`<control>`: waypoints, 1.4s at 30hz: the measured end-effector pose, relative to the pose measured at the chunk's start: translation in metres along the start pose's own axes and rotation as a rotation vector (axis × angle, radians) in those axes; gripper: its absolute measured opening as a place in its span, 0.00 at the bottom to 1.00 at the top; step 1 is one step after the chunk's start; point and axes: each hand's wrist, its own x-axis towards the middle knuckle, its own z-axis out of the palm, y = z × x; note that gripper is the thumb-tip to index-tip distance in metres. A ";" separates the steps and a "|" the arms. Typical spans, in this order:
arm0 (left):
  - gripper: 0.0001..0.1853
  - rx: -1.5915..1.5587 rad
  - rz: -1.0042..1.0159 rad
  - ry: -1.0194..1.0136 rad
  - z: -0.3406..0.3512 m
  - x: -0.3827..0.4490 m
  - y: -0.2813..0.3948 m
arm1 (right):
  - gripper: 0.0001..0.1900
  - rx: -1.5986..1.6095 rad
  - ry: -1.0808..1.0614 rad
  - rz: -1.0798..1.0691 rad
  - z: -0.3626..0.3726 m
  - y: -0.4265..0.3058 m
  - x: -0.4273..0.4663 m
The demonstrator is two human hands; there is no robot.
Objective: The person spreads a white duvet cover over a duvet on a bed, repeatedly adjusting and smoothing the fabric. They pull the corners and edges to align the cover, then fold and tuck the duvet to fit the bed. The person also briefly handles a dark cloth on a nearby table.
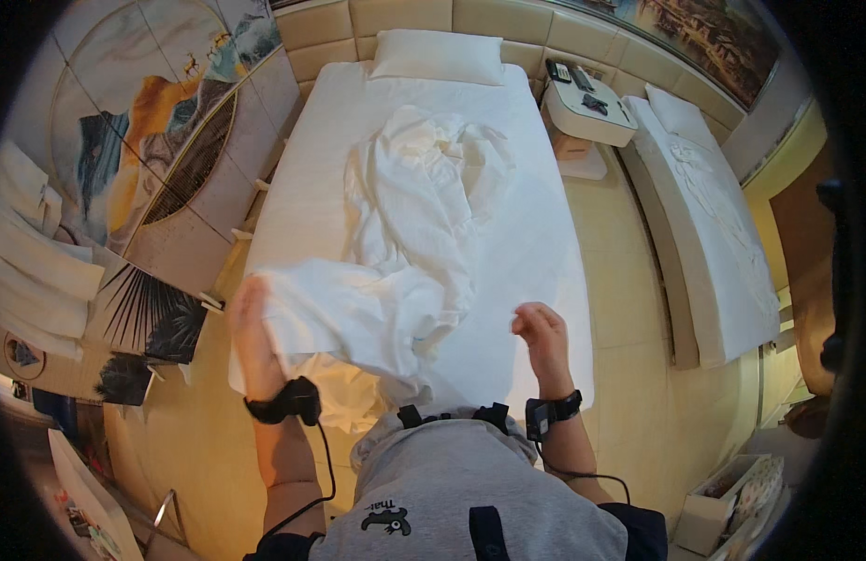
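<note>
A bed with a white fitted sheet (307, 175) stands before me, a white pillow (438, 56) at its head. A rumpled white cloth, perhaps a duvet cover (419, 210), lies down the bed's middle, and part of it hangs over the foot end. My left hand (249, 322), blurred, is at the cloth's left edge near the foot; whether its fingers grip the edge is unclear. My right hand (543, 336) is over the bed's lower right part, fingers curled, apart from the cloth, with nothing visible in it. Each wrist wears a black strapped device with a cable.
A nightstand (587, 112) with a telephone and small items stands right of the bed, then a narrower bed (713, 245) with a pillow. At left are a decorated wall (159, 140) and white cloths (33, 273). An open box (713, 505) is at lower right.
</note>
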 end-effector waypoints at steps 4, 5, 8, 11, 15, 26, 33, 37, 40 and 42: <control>0.10 -0.006 -0.154 -0.303 0.057 -0.018 -0.034 | 0.27 -0.341 -0.703 -0.113 0.060 -0.004 0.002; 0.10 0.001 -0.184 -0.376 0.073 -0.025 -0.039 | 0.35 -0.442 -0.720 -0.198 0.079 -0.006 -0.001; 0.12 0.071 -0.378 -0.669 0.093 -0.036 -0.043 | 0.28 -0.521 -0.525 -0.389 0.097 0.008 0.006; 0.19 0.108 -0.104 -0.813 0.090 -0.037 -0.033 | 0.19 -0.385 -0.322 -0.235 0.077 0.009 0.015; 0.35 0.543 0.148 -0.931 0.056 -0.036 -0.065 | 0.19 -0.090 -0.217 -0.098 0.066 0.003 0.013; 0.14 0.250 0.063 -0.597 0.054 -0.032 -0.095 | 0.18 -0.189 -0.177 0.038 0.018 -0.011 -0.009; 0.10 0.306 0.031 -0.822 0.092 -0.033 -0.072 | 0.31 -0.768 -0.093 -0.541 0.034 -0.036 -0.018; 0.08 0.367 0.028 -1.038 0.119 -0.053 -0.065 | 0.21 -0.663 -0.154 -0.519 0.047 -0.035 -0.021; 0.11 0.341 -0.054 -1.086 0.115 -0.054 -0.071 | 0.09 -0.365 -0.069 -0.298 0.046 -0.036 -0.025; 0.14 0.303 -0.090 -1.129 0.110 -0.055 -0.078 | 0.09 -0.215 -0.054 -0.175 0.041 -0.037 -0.027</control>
